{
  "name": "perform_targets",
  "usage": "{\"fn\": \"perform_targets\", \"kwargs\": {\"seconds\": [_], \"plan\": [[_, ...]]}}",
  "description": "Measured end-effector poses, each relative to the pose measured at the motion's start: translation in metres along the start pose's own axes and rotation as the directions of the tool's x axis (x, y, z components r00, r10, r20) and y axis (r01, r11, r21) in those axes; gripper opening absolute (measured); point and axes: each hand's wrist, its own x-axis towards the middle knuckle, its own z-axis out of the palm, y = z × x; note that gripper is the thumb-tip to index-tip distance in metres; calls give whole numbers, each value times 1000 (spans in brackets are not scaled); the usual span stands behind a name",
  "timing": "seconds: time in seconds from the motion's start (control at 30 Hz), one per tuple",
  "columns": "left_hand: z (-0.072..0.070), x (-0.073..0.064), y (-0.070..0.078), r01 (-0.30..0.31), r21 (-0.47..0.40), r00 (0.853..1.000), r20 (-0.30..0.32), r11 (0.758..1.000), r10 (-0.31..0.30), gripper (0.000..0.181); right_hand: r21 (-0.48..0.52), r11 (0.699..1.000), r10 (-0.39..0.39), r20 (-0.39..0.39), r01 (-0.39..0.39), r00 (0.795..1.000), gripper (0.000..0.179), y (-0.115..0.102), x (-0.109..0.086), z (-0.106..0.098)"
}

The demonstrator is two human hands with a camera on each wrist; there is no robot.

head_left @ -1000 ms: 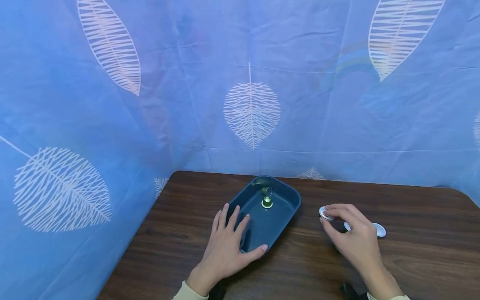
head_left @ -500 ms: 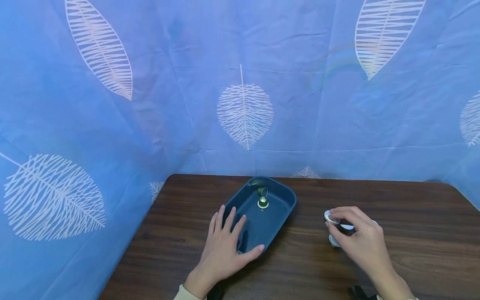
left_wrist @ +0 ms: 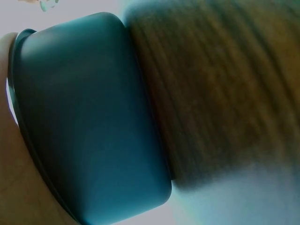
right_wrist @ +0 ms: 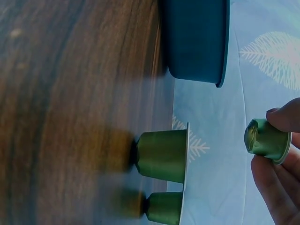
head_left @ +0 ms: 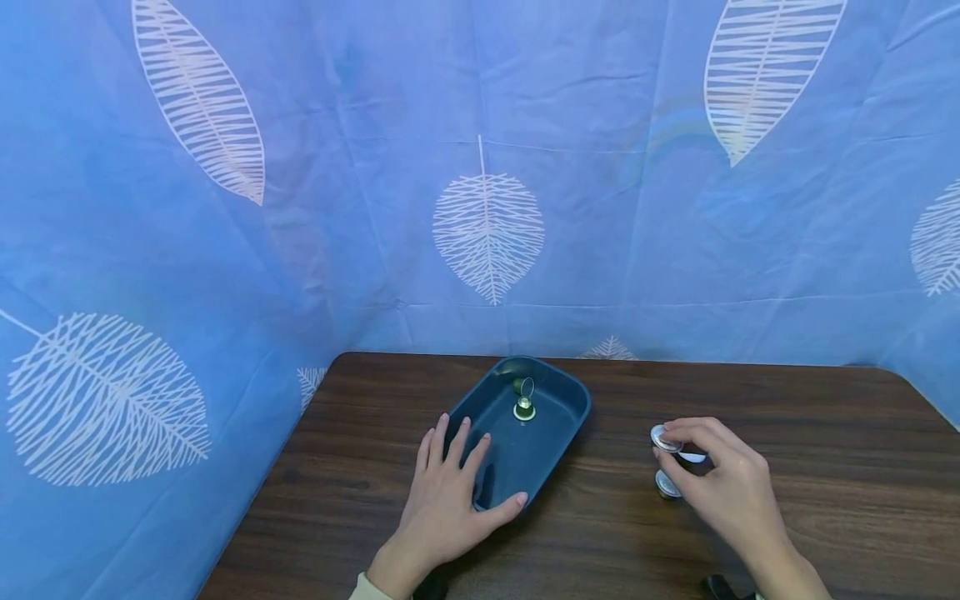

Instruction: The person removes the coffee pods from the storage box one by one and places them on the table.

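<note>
My right hand (head_left: 723, 483) pinches a green coffee capsule (right_wrist: 268, 140) between thumb and fingertips; its silvery lid faces up in the head view. In the right wrist view it is held well above the table. Two more green coffee capsules stand upright there, the nearer capsule (right_wrist: 163, 156) and another capsule (right_wrist: 164, 207), lids up. The head view shows one of these standing capsules (head_left: 667, 485) just below the held one. My left hand (head_left: 450, 508) rests on the near-left rim of a dark teal tray (head_left: 558, 467), fingers spread. A green capsule (head_left: 524, 408) lies in the tray.
Beside it in the tray, at the far side, is another green capsule (head_left: 519, 386), partly overlapped in view. The dark wooden table (head_left: 840, 500) ends at a blue cloth (head_left: 600, 208) with white leaf prints, which hangs behind and to the left.
My right hand has shifted slightly right with the coffee capsule, and a standing capsule has come into view below it. My left hand stays on the tray. The head view has shifted a little.
</note>
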Motion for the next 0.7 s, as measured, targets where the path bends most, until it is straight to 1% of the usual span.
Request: {"fn": "perform_targets", "kwargs": {"seconds": [0.23, 0.43, 0.47, 0.6, 0.7], "plan": [[-1, -1, -1, -11, -8, 1000, -14, 1000, 11, 97, 12, 1000, -3, 12, 2, 1000, 34, -2, -1, 1], [-1, -2, 0, -11, -3, 1000, -23, 1000, 11, 97, 13, 999, -30, 9, 30, 1000, 34, -1, -2, 4], [-1, -2, 0, -11, -5, 1000, -29, 1000, 11, 97, 7, 999, -36, 8, 36, 999, 33, -1, -2, 4], [-2, -3, 1, -20, -21, 998, -67, 1000, 19, 96, -35, 999, -25, 20, 26, 999, 31, 0, -1, 2], [-2, -3, 2, -24, -34, 996, -84, 999, 21, 95, -52, 999, -9, 38, 11, 999, 29, 1, -3, -1]]}}
